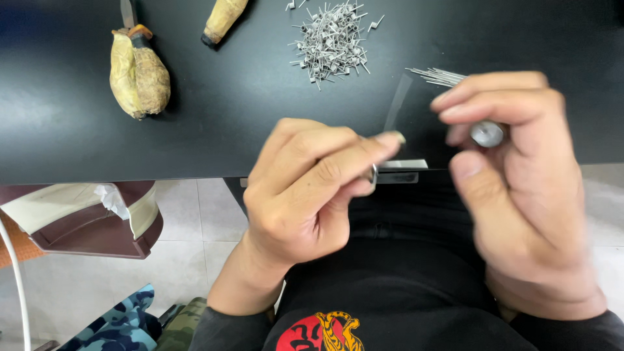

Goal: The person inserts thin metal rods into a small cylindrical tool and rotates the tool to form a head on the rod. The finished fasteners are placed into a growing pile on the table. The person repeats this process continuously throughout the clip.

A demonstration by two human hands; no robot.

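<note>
We pinch a small metal ring (372, 177) in our left hand (305, 195), fingers closed on it, just over the counter (227, 110) edge. Right hand (520, 188) is curled shut around a silver rod (487, 133), end facing us. Straight wires (437, 76) lie just behind it; coil pile (330, 39) and two wrapped tool handles (138, 73) sit farther back, nothing blocking.

The left hand (305, 195) is being held curled in front of the body, its thumb and forefinger being pressed together at the tips. The right hand (520, 188) is being held just beside it, fingers bent inward. Both wrists are being raised from dark sleeves.
</note>
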